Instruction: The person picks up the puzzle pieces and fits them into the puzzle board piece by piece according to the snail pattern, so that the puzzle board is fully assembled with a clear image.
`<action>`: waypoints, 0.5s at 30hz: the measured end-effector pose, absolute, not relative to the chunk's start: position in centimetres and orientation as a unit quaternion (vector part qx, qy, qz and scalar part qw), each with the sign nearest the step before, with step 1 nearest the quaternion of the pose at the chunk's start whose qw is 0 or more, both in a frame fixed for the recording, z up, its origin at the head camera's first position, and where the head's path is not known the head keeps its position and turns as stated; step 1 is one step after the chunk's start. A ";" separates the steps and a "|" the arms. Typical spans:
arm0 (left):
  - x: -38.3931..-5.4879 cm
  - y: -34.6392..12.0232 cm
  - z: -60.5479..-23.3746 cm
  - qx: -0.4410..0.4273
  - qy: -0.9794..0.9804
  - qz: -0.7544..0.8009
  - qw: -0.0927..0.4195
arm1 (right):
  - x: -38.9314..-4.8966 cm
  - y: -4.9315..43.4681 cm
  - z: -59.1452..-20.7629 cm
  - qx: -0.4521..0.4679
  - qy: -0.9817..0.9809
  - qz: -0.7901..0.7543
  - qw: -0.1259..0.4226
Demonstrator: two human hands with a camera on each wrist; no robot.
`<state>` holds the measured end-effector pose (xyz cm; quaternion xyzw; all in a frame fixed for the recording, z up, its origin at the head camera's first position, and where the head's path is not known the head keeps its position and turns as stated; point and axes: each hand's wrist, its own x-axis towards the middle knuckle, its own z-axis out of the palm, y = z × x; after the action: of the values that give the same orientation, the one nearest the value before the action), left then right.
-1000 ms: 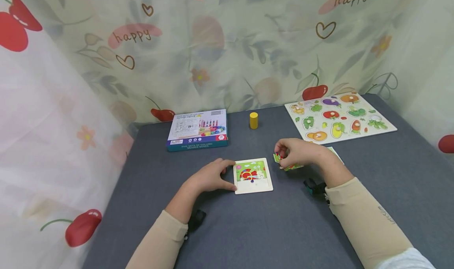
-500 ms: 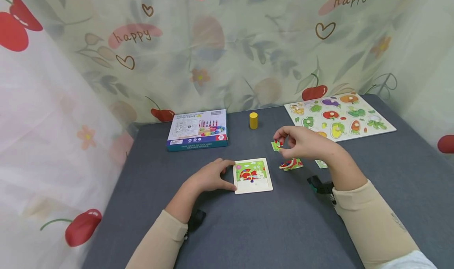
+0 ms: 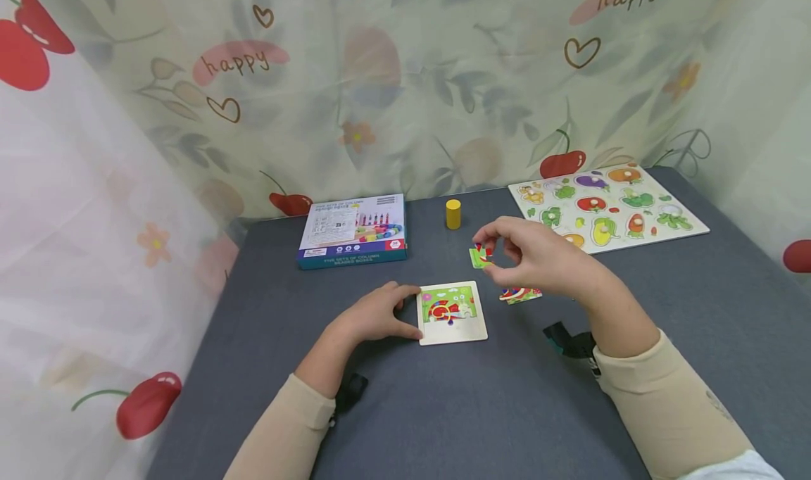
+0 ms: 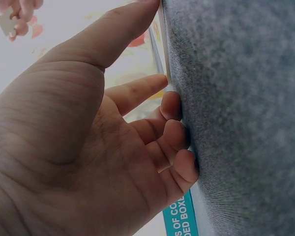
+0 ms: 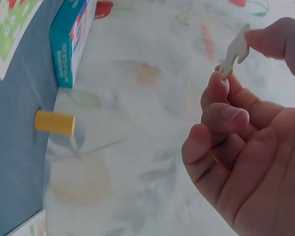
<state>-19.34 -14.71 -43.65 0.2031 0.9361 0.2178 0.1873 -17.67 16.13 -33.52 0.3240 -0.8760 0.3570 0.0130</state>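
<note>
My right hand (image 3: 535,255) pinches a jigsaw piece (image 3: 479,257) between thumb and fingers, above the table. Its face is green with red and blue; the right wrist view shows the pale plain side of the jigsaw piece (image 5: 237,51). My left hand (image 3: 374,314) rests beside a square puzzle board (image 3: 453,333). Its thumb and index finger, fairly straight, touch the board's left edge, seen closely in the left wrist view with the left hand (image 4: 98,128). The board's upper part holds a green picture with red shapes; its lower strip is bare. More jigsaw pieces (image 3: 522,295) lie under my right hand, partly hidden.
A boxed bead set (image 3: 353,232) lies at the back left. A yellow cylinder (image 3: 453,214) stands near the table's back edge. A vegetable peg puzzle (image 3: 611,207) lies at the back right. Patterned curtains (image 3: 405,100) close off the back and sides.
My right hand has lifted a jigsaw piece from the pile and moved it away and to the left, above the table. The left hand and puzzle board stay in place.
</note>
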 end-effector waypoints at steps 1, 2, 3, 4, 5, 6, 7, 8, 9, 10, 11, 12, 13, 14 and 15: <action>-19.3 -14.7 -43.6 0.203 0.936 0.218 0.188 | -17.5 16.0 -33.5 0.329 -0.874 0.356 0.020; -19.3 -14.7 -43.6 0.202 0.936 0.219 0.189 | -17.4 15.8 -33.4 0.335 -0.872 0.355 0.026; -19.3 -14.7 -43.6 0.202 0.936 0.218 0.189 | -17.3 15.6 -33.4 0.341 -0.870 0.354 0.031; -19.3 -14.7 -43.6 0.202 0.935 0.219 0.190 | -17.2 15.4 -33.4 0.345 -0.869 0.353 0.034; -19.3 -14.7 -43.6 0.202 0.936 0.219 0.191 | -17.1 15.2 -33.4 0.348 -0.868 0.352 0.038; -19.3 -14.7 -43.6 0.201 0.935 0.219 0.192 | -17.0 15.0 -33.5 0.351 -0.867 0.351 0.040; -19.3 -14.7 -43.6 0.200 0.935 0.219 0.193 | -17.0 14.8 -33.6 0.354 -0.865 0.352 0.041; -19.4 -14.7 -43.6 0.199 0.935 0.220 0.193 | -17.0 14.6 -33.7 0.358 -0.865 0.350 0.041; -19.3 -14.7 -43.6 0.198 0.935 0.219 0.194 | -17.0 14.4 -33.8 0.361 -0.864 0.348 0.042; -19.3 -14.7 -43.6 0.197 0.935 0.220 0.194 | -17.0 14.2 -34.0 0.362 -0.864 0.346 0.041; -19.3 -14.7 -43.5 0.196 0.936 0.220 0.195 | -17.0 14.0 -34.1 0.366 -0.864 0.345 0.039; -19.3 -14.7 -43.5 0.195 0.935 0.221 0.195 | -17.1 13.8 -34.3 0.369 -0.863 0.344 0.038; -19.3 -14.7 -43.5 0.195 0.935 0.222 0.195 | -17.1 13.6 -34.4 0.372 -0.862 0.342 0.035; -19.3 -14.7 -43.5 0.195 0.935 0.223 0.196 | -17.1 13.4 -34.6 0.376 -0.861 0.341 0.032; -19.3 -14.7 -43.5 0.195 0.935 0.223 0.196 | -17.1 13.2 -34.7 0.379 -0.860 0.339 0.029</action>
<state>-19.31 -14.66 -43.47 0.1949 0.9349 0.2227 0.1961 -17.09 13.20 -34.73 0.3794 -0.8604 0.3391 0.0292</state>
